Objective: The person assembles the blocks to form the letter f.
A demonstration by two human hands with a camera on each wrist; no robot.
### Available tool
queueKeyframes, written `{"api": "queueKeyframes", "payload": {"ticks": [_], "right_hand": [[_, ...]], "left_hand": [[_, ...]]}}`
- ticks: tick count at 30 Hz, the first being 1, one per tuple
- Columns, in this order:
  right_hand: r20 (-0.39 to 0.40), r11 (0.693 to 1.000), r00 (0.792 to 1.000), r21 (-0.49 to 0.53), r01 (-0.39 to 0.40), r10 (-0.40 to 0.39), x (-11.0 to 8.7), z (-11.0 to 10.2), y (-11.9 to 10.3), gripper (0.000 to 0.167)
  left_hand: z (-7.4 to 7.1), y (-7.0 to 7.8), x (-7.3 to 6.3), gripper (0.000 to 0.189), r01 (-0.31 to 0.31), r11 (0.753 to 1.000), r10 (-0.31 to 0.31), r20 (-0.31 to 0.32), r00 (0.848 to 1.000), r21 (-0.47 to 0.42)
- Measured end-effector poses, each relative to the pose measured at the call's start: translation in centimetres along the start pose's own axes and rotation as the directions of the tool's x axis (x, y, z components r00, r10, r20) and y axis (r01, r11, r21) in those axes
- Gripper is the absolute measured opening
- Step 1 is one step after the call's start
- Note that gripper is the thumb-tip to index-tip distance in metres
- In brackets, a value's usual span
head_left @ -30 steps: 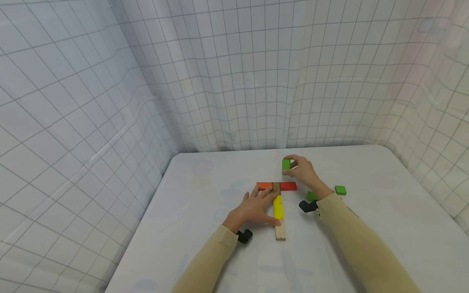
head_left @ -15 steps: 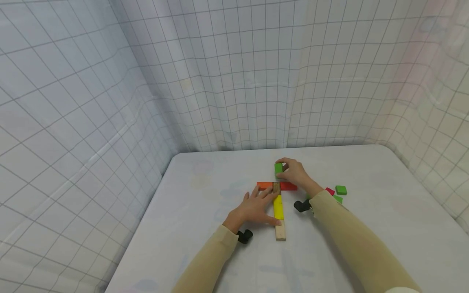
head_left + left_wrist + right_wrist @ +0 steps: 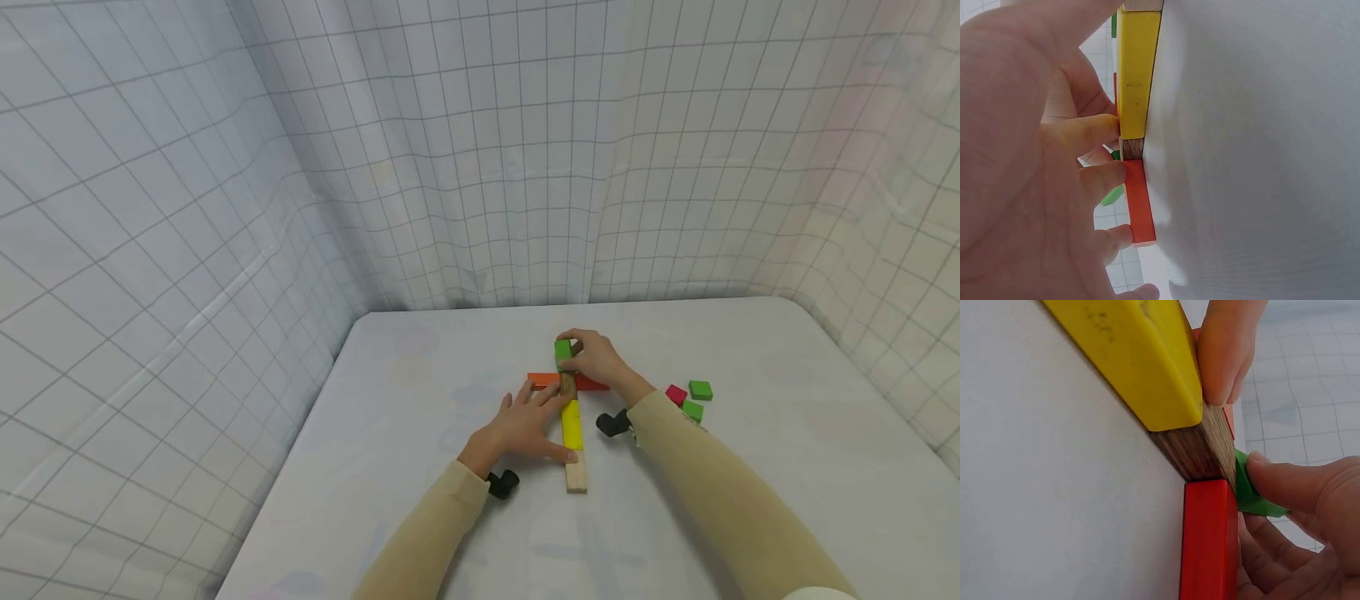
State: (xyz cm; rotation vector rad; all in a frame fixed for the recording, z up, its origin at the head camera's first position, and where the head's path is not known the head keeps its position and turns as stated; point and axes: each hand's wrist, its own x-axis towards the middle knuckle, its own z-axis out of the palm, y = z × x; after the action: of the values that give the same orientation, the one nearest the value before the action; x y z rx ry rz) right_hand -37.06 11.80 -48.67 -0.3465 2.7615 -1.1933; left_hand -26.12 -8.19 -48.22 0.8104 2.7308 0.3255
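My right hand (image 3: 597, 357) pinches a green block (image 3: 563, 354) between thumb and fingers at the far end of a row of flat blocks. In the right wrist view it stands close beside the dark brown wooden block (image 3: 1192, 453). The row also has a yellow block (image 3: 572, 423) and a pale wooden block (image 3: 576, 477). A red block (image 3: 1207, 544) and an orange block (image 3: 1140, 200) extend from the brown one to either side. My left hand (image 3: 519, 427) rests on the row with spread fingers, fingertips touching the brown and orange blocks, thumb over the pale end.
Right of my right forearm lie a loose green block (image 3: 701, 390), another green block (image 3: 692, 411) and a crimson block (image 3: 676, 395). Black wrist mounts (image 3: 613, 424) stick out under both sleeves. A checked white curtain (image 3: 480, 167) hangs behind the white table (image 3: 405, 400).
My right hand has moved left and toward me, bringing the green block to the brown block's end. The crimson and green blocks by my forearm have come into view. My left hand stays in place.
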Motion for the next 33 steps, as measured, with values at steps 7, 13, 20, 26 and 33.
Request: {"api": "queueKeyframes", "payload": {"ticks": [7,13,20,26,33], "right_hand": [[0.057,0.999,0.998,-0.040,-0.007,0.010,-0.10,-0.50,-0.32,0.053],[0.074,0.997,0.997,-0.072,-0.019,0.025,-0.17,-0.77,-0.50,0.052],[0.092,0.996,0.995,-0.086,-0.020,0.028,-0.12,-0.78,-0.30,0.050],[0.109,0.995,0.993,-0.094,-0.023,0.033,-0.25,-1.01,-0.64,0.046],[0.118,0.995,0.993,-0.103,-0.012,0.024,-0.14,-0.84,-0.69,0.048]], "left_hand": [[0.09,0.05,-0.06,0.099,0.000,1.000,0.000,-0.010,1.000,0.003],[0.00,0.10,-0.13,0.099,-0.003,1.000,0.003,-0.009,1.000,-0.003],[-0.01,0.24,-0.29,0.098,-0.006,1.000,0.006,-0.007,1.000,-0.012],[0.20,0.13,-0.08,0.098,-0.006,1.000,0.006,-0.010,1.000,-0.005],[0.01,0.24,-0.27,0.098,0.000,1.000,0.000,-0.011,1.000,-0.007]]}}
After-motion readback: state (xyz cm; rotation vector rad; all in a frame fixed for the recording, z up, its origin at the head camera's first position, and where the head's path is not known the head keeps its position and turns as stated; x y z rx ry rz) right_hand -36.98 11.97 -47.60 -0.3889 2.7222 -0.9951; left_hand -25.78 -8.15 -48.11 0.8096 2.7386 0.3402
